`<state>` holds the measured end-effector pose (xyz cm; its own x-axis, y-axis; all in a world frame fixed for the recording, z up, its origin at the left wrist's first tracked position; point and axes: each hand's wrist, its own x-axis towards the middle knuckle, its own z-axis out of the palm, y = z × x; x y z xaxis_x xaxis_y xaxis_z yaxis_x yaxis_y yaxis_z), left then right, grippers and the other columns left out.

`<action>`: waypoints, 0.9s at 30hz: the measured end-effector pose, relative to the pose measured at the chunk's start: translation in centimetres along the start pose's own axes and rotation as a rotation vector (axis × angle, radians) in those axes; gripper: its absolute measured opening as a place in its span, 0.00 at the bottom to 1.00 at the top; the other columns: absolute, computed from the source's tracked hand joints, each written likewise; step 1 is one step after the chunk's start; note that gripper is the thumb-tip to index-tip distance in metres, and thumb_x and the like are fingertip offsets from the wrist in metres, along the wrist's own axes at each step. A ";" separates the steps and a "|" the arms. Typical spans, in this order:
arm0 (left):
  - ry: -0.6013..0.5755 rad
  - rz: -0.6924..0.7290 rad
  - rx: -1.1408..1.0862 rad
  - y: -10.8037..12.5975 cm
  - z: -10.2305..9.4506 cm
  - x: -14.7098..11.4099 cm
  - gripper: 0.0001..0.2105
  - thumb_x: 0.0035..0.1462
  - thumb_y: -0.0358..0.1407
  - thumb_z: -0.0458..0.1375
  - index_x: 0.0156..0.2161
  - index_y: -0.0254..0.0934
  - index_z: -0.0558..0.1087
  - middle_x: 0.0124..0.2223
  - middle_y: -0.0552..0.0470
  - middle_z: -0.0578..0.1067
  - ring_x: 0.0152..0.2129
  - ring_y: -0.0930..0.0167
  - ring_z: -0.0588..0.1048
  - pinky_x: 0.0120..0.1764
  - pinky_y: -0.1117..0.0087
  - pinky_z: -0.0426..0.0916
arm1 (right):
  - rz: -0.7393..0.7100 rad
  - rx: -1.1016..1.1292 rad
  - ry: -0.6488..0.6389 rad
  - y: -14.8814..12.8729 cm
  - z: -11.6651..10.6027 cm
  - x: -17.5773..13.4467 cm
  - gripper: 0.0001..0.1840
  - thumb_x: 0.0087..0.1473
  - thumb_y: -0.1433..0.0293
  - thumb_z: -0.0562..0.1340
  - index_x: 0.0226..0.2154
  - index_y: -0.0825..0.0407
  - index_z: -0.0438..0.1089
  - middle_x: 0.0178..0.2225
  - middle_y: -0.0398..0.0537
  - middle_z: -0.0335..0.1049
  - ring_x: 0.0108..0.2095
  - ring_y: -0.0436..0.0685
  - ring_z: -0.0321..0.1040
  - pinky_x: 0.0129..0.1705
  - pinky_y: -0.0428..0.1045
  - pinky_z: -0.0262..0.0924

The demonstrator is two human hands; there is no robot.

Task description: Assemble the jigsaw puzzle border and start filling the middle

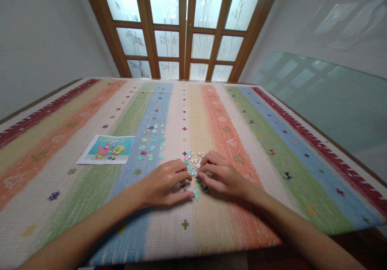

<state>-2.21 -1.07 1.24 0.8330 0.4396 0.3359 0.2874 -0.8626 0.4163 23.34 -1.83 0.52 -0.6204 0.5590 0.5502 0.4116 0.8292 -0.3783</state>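
A small heap of jigsaw puzzle pieces (191, 167), mostly teal, cream and pink, lies on the striped tablecloth between my two hands. My left hand (165, 183) rests at the heap's left side, fingers bent and thumb held apart, with some pieces partly hidden under it. At the right side, my right hand (222, 175) has its fingers curled over the heap, the thumb and fingertips closed in on a puzzle piece that is mostly covered. One teal piece (196, 194) lies by my left thumb tip.
Loose puzzle pieces (154, 139) are spread in rough rows on the blue stripe, left of the heap. Farther left lies a printed cartoon picture (107, 149). The striped tablecloth (169, 237) covers the table, and wooden glass-paned doors (183, 28) stand beyond its far edge.
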 end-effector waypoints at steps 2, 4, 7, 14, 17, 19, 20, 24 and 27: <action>-0.023 0.020 0.019 0.7 1.1 0.0 0.14 0.70 0.46 0.57 0.42 0.36 0.74 0.38 0.48 0.75 0.34 0.67 0.71 0.38 0.65 0.68 | 0.031 -0.034 0.041 0.2 -0.3 0.0 0.10 0.65 0.73 0.60 0.31 0.53 0.72 0.33 0.50 0.71 0.36 0.56 0.66 0.38 0.52 0.63; -0.032 0.013 0.038 1.1 2.0 0.0 0.13 0.71 0.44 0.56 0.42 0.36 0.74 0.38 0.47 0.75 0.34 0.66 0.71 0.39 0.64 0.68 | 0.058 -0.060 0.076 0.5 -0.5 0.0 0.11 0.65 0.74 0.60 0.30 0.53 0.71 0.32 0.50 0.70 0.35 0.56 0.66 0.38 0.52 0.63; -0.020 -0.022 0.038 1.4 2.9 0.0 0.10 0.71 0.40 0.55 0.43 0.36 0.74 0.40 0.46 0.75 0.37 0.65 0.72 0.41 0.62 0.69 | 0.088 -0.081 0.113 0.7 -0.7 0.0 0.11 0.64 0.73 0.60 0.30 0.52 0.71 0.32 0.49 0.70 0.35 0.56 0.66 0.37 0.52 0.63; -0.029 -0.141 -0.034 1.5 2.9 -0.2 0.08 0.67 0.40 0.61 0.42 0.37 0.73 0.41 0.47 0.74 0.37 0.64 0.71 0.40 0.62 0.68 | 0.080 -0.100 0.106 1.0 -0.5 0.0 0.12 0.64 0.73 0.60 0.28 0.52 0.71 0.32 0.49 0.70 0.34 0.56 0.66 0.36 0.52 0.63; -0.031 -0.173 -0.175 1.6 2.5 -0.1 0.06 0.67 0.38 0.61 0.41 0.38 0.72 0.42 0.47 0.75 0.39 0.65 0.72 0.41 0.64 0.68 | 0.066 -0.099 0.108 1.0 -0.5 0.0 0.12 0.64 0.74 0.60 0.28 0.53 0.71 0.31 0.50 0.70 0.34 0.56 0.66 0.36 0.52 0.62; -0.066 -0.184 -0.299 1.7 1.8 0.1 0.04 0.66 0.35 0.60 0.39 0.38 0.72 0.39 0.49 0.76 0.36 0.68 0.72 0.40 0.67 0.68 | 0.066 -0.093 0.102 0.9 -0.5 0.0 0.12 0.64 0.74 0.60 0.28 0.53 0.71 0.31 0.51 0.70 0.34 0.56 0.66 0.36 0.52 0.62; -0.094 -0.190 -0.359 1.6 1.2 0.2 0.04 0.66 0.35 0.60 0.38 0.38 0.73 0.37 0.51 0.76 0.34 0.70 0.72 0.39 0.68 0.67 | 0.071 -0.086 0.095 0.9 -0.5 -0.1 0.12 0.64 0.74 0.60 0.28 0.53 0.72 0.32 0.51 0.70 0.34 0.56 0.66 0.36 0.52 0.62; -0.199 -0.265 -0.503 0.8 -2.5 0.3 0.06 0.65 0.38 0.61 0.38 0.38 0.76 0.32 0.54 0.77 0.26 0.74 0.69 0.31 0.72 0.63 | 0.100 -0.052 0.076 1.0 -0.5 -0.2 0.11 0.64 0.73 0.60 0.29 0.53 0.72 0.32 0.50 0.70 0.35 0.57 0.66 0.37 0.52 0.63; -0.293 -0.335 -0.526 -1.2 -6.5 -0.6 0.09 0.63 0.40 0.63 0.35 0.37 0.77 0.29 0.55 0.77 0.26 0.73 0.71 0.32 0.73 0.64 | 0.107 -0.036 0.071 1.1 -0.4 -0.2 0.11 0.64 0.73 0.60 0.30 0.52 0.73 0.32 0.50 0.70 0.35 0.57 0.66 0.37 0.53 0.62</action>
<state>-6.13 1.30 6.06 0.8542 0.5114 -0.0939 0.3454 -0.4231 0.8376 24.22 -1.05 0.28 -0.5232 0.6422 0.5603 0.4969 0.7640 -0.4116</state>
